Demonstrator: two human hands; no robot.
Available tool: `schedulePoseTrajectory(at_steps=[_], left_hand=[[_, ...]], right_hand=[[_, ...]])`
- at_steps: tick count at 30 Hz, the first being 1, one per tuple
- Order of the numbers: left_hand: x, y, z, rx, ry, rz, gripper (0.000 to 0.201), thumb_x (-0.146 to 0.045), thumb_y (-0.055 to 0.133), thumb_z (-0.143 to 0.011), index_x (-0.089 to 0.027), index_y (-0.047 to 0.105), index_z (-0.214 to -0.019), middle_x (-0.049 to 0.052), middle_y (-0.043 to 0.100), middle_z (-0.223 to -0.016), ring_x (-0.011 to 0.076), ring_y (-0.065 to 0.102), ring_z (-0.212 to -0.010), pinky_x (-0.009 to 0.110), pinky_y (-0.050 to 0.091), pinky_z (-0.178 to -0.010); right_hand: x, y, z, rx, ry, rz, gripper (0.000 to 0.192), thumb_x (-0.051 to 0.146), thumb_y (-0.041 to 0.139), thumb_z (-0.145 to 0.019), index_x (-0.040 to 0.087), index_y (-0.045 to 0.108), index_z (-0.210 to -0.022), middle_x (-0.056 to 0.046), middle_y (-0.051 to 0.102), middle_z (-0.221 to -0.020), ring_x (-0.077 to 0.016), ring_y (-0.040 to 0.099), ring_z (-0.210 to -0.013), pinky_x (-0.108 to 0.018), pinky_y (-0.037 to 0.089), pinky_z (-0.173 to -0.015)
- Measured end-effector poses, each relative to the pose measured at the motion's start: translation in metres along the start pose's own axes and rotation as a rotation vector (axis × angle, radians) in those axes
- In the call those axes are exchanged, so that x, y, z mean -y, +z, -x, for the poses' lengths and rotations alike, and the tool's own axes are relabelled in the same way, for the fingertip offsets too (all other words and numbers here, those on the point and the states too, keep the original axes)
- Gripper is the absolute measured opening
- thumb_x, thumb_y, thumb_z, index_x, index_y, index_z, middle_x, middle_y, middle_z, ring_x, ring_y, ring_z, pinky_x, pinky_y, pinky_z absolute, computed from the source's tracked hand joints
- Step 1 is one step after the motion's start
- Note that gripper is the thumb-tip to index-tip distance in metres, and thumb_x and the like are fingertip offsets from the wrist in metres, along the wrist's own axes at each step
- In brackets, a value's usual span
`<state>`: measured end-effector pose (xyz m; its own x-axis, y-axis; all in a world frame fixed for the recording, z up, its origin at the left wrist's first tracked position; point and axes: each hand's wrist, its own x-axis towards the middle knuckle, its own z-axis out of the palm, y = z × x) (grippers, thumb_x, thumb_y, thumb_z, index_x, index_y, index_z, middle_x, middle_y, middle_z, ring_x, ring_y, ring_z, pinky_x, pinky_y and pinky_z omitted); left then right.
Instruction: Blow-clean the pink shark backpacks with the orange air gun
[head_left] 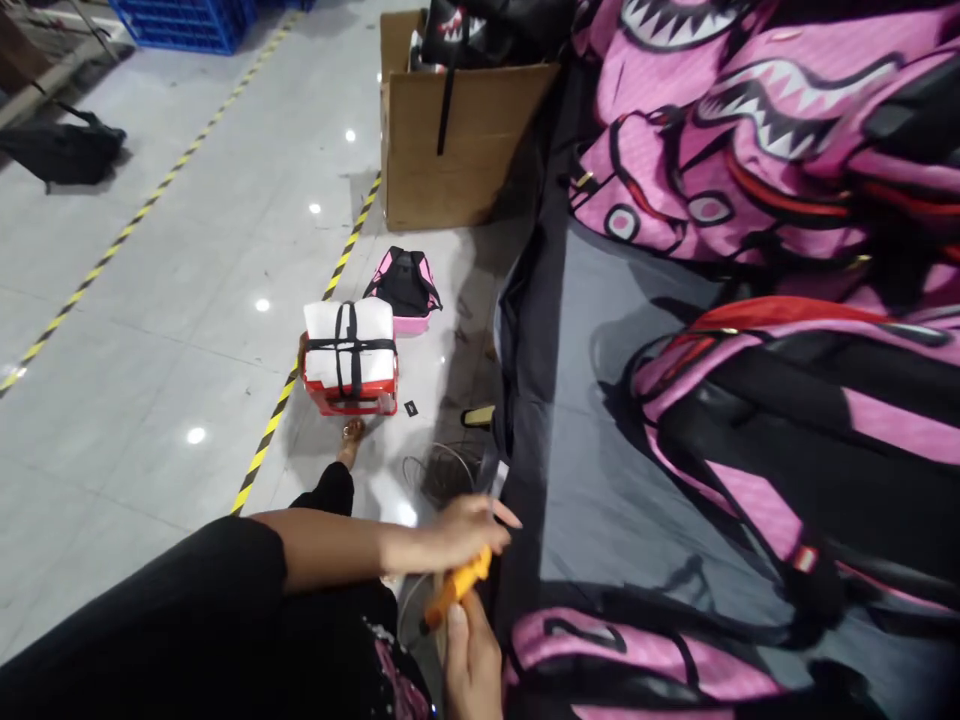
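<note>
One orange tool (463,582) is held at the near edge of the surface, over the floor side. The right hand (478,660) pinches it, thumb along it; the left hand (456,535) lies over its upper end, fingers partly spread, and I cannot tell whether it grips.

Beside them runs the surface (581,450), covered in grey cloth, dark along the edge. On it lie a pink and black pack (795,440), a second pack (637,645) near the hands, and a pile of pink bags (750,140) with printed teeth at the far end.

Pale, glossy tiles make up the floor (225,230), dotted with reflected lights and crossed by two yellow-and-black stripes. A red stool (360,400) with a strapped white pad (326,330) stands on it, a small pack (405,280) just behind. Farther off, next to the surface, is a cardboard box (450,165) with black bags (495,38) on top. Across the floor are a dark bag (64,152) and a blue crate (184,25).
</note>
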<state>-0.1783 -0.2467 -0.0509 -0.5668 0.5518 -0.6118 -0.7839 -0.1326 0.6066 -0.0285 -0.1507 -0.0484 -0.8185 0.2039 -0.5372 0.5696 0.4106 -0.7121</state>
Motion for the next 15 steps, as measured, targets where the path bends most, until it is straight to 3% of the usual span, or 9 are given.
schedulePoseTrajectory(at_steps=[2,4,6,8,10,12,15], left_hand=[[-0.039,-0.079,-0.027,-0.234,0.102,0.042,0.022,-0.031,0.06,-0.08,-0.016,0.065,-0.095,-0.006,0.05,-0.059,0.0051,0.044,-0.044,0.017,0.032,-0.043],[-0.082,-0.163,-0.057,-0.431,0.109,0.055,0.018,-0.031,0.059,-0.08,-0.015,0.064,-0.088,-0.007,0.043,-0.052,0.0054,0.04,-0.041,0.017,0.028,-0.041],[-0.12,-0.243,-0.092,-0.533,0.135,-0.026,0.017,-0.026,0.06,-0.077,-0.014,0.065,-0.088,-0.008,0.041,-0.048,0.0058,0.038,-0.039,0.017,0.028,-0.04],[-0.144,-0.311,-0.128,-0.6,0.191,-0.055,0.019,-0.021,0.06,-0.074,-0.013,0.066,-0.091,-0.005,0.05,-0.054,0.0066,0.046,-0.044,0.017,0.036,-0.043],[-0.151,-0.362,-0.159,-0.615,0.157,-0.024,0.028,-0.018,0.063,-0.07,-0.013,0.066,-0.097,0.0,0.062,-0.067,0.0097,0.058,-0.057,0.019,0.047,-0.052],[-0.144,-0.4,-0.178,-0.592,0.067,0.063,0.032,-0.02,0.064,-0.071,-0.013,0.068,-0.101,0.005,0.068,-0.078,0.0141,0.064,-0.068,0.024,0.054,-0.059],[-0.12,-0.442,-0.187,-0.649,-0.008,0.143,0.03,-0.029,0.051,-0.083,-0.016,0.07,-0.101,0.002,0.065,-0.066,0.0114,0.057,-0.057,0.024,0.051,-0.053]], right_hand=[[0.011,0.031,-0.061,0.005,-0.024,0.016,0.056,0.061,0.046,-0.089,0.017,0.066,-0.118,-0.013,0.068,-0.121,-0.0288,0.062,-0.116,-0.035,0.047,-0.1],[0.013,0.059,-0.132,-0.039,0.037,0.049,0.053,0.056,0.048,-0.088,0.014,0.066,-0.114,-0.014,0.071,-0.114,-0.0278,0.066,-0.107,-0.035,0.049,-0.095],[0.007,0.086,-0.207,-0.062,0.095,0.145,0.048,0.048,0.047,-0.088,0.011,0.066,-0.112,-0.015,0.072,-0.106,-0.0267,0.069,-0.098,-0.033,0.051,-0.087],[-0.006,0.112,-0.283,-0.06,0.136,0.308,0.041,0.036,0.046,-0.089,0.01,0.066,-0.114,-0.014,0.072,-0.104,-0.0248,0.069,-0.096,-0.03,0.05,-0.085],[-0.024,0.138,-0.359,-0.058,0.165,0.436,0.036,0.028,0.046,-0.089,0.01,0.068,-0.112,-0.015,0.071,-0.108,-0.0237,0.067,-0.098,-0.028,0.047,-0.086],[-0.052,0.162,-0.436,-0.077,0.188,0.47,0.035,0.023,0.043,-0.091,0.01,0.068,-0.112,-0.015,0.068,-0.116,-0.0228,0.064,-0.104,-0.026,0.044,-0.088],[-0.113,0.193,-0.548,-0.11,0.28,0.457,0.04,0.014,0.035,-0.094,0.007,0.067,-0.117,-0.017,0.066,-0.115,-0.0213,0.063,-0.103,-0.026,0.042,-0.084]])
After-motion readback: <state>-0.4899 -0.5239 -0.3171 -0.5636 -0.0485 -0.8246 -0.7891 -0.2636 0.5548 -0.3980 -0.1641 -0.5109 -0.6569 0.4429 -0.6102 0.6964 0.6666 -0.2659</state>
